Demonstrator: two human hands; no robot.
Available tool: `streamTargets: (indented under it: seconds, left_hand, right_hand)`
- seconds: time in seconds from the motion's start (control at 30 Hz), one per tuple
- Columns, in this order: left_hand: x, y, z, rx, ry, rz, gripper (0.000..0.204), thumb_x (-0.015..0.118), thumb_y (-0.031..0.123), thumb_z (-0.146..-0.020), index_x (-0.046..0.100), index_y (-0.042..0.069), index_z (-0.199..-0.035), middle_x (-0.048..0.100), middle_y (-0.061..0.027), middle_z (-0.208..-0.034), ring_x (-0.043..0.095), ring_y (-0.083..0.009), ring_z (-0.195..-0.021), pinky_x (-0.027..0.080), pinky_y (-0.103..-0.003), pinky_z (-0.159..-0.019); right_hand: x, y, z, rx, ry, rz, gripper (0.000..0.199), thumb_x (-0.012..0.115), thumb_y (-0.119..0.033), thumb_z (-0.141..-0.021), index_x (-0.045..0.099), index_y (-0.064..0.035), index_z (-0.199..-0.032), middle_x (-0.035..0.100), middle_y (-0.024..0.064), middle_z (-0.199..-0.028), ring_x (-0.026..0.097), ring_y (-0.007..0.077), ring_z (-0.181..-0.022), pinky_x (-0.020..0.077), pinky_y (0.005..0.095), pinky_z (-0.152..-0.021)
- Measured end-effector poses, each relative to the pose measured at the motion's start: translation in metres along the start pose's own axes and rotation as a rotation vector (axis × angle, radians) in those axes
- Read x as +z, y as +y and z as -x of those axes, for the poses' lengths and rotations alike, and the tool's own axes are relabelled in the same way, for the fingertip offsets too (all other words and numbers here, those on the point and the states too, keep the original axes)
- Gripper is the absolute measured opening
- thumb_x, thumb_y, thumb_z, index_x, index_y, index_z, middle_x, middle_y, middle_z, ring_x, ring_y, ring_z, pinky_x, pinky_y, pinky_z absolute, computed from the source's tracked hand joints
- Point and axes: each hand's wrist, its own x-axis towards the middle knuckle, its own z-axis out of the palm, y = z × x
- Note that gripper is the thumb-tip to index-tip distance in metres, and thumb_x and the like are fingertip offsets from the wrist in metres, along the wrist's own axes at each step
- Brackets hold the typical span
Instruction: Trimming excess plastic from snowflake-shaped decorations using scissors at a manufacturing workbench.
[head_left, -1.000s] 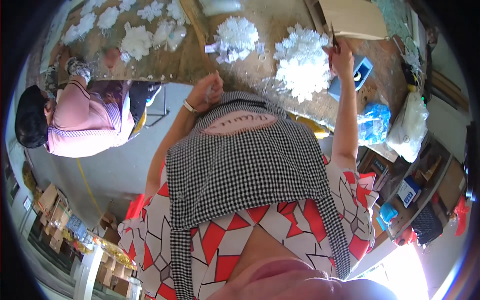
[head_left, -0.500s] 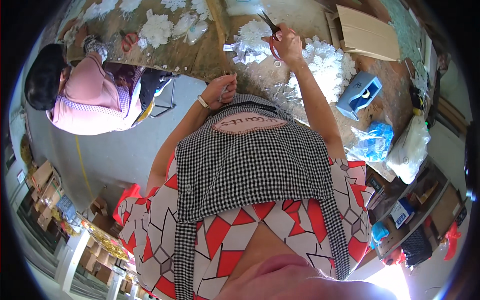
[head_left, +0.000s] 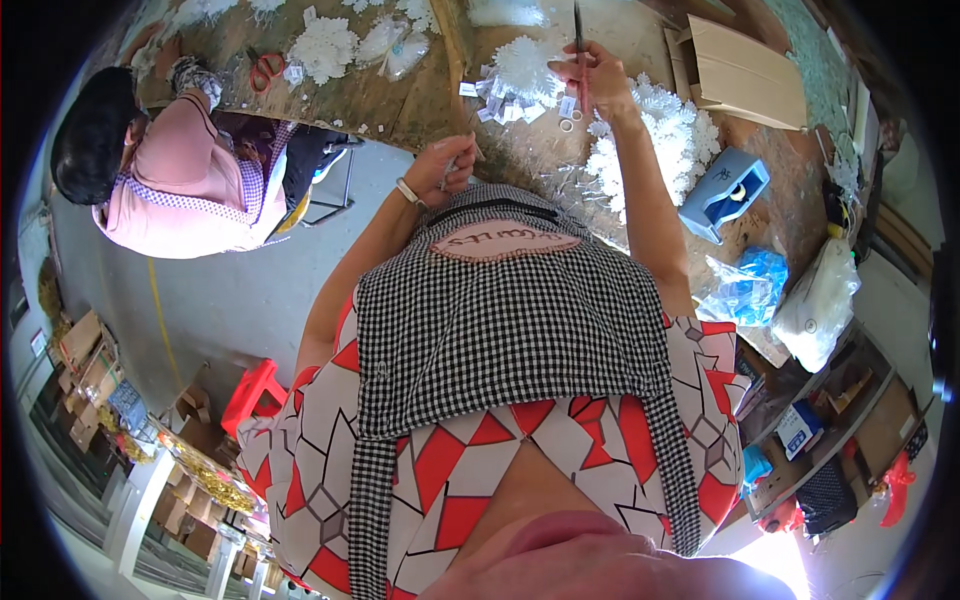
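My right hand (head_left: 598,82) is closed around a pair of scissors (head_left: 579,32) with dark blades and reddish handles, the blades pointing away from me over the workbench (head_left: 545,165). Beside and partly beneath that forearm lies a pile of white snowflake ornaments (head_left: 655,150). A smaller heap of white snowflakes (head_left: 525,68) is left of the hand, with small white tags (head_left: 498,103) scattered at its near side. My left hand (head_left: 445,168) is at the bench's near edge by my apron, fingers pinched on something small and pale that I cannot make out.
A blue tape dispenser (head_left: 725,193) stands right of the pile, behind it an open cardboard box (head_left: 745,75). Plastic bags (head_left: 820,300) hang at the right edge. To the left, a co-worker in pink (head_left: 180,190) sits near red-handled scissors (head_left: 265,72) and more snowflakes (head_left: 325,50).
My right hand has shifted slightly right, and the scissors have turned from leaning left to pointing straight away, blades now together. My left hand stays nearly in place.
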Motion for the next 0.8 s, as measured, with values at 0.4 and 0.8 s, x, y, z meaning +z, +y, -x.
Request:
streamTargets:
  seconds: [0.4,0.8]
  left_hand:
    - [0.028,0.073,-0.019,0.334,-0.288,-0.165,0.035,0.050,0.020,-0.087,0.045,0.001,-0.116,0.036,0.0034,-0.062,0.030,-0.0040,-0.046,0.023,-0.017,-0.041]
    - [0.039,0.042,-0.033,0.087,-0.344,-0.400,0.022,0.058,0.013,-0.082,0.056,0.000,-0.100,0.041,0.0043,-0.057,0.030,-0.0016,-0.043,0.023,-0.018,-0.039]
  right_hand:
    - [-0.011,-0.052,0.030,0.080,-0.319,-0.656,0.027,0.066,-0.008,-0.075,0.053,-0.0051,-0.098,0.057,0.0033,-0.073,0.056,0.0121,-0.057,0.0466,0.0243,-0.051]
    - [-0.005,-0.056,0.031,0.128,-0.238,-0.829,0.019,0.064,-0.004,-0.074,0.054,-0.0066,-0.091,0.056,0.0032,-0.063,0.058,0.0159,-0.052,0.0492,0.0293,-0.042]
